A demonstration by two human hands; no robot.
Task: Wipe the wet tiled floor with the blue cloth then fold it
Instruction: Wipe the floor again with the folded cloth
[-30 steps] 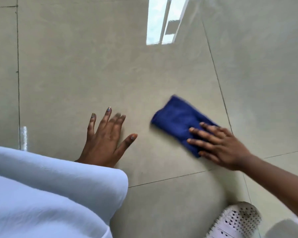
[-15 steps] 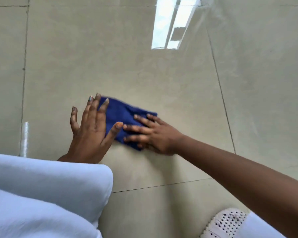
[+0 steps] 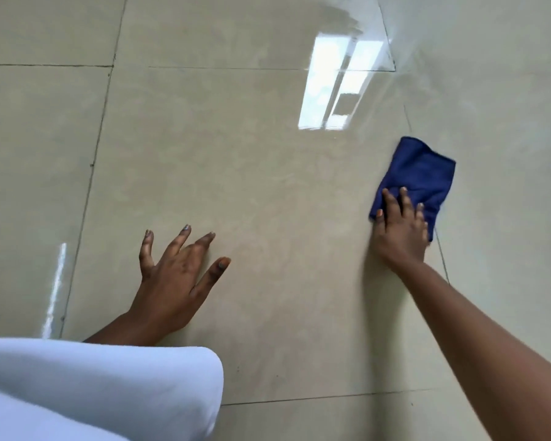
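Both of my hands are down on the tiled floor point(image 3: 268, 192), and they are well apart. My right hand point(image 3: 400, 229) lies flat with its fingers spread over the near end of the blue cloth point(image 3: 419, 178), pressing it to the tile rather than gripping it; nothing is pinched between thumb and fingers. My left hand point(image 3: 175, 281) is empty, palm down, fingers splayed wide, propping me up just ahead of my knee in white fabric point(image 3: 99, 389). The cloth sits off to my right, bunched into a rough oblong, its long axis running away from me and leaning a little to the right, beside a grout line. It lies directly under and beyond my right hand and far from my left, so I judge the right hand alone drives the wiping stroke, most easily by sweeping sideways across the big tile between the two hands. A bright window reflection point(image 3: 337, 87) on the glossy surface lies beyond the cloth, to its left. No brand, label or writing is visible on the cloth, the floor or my clothing.
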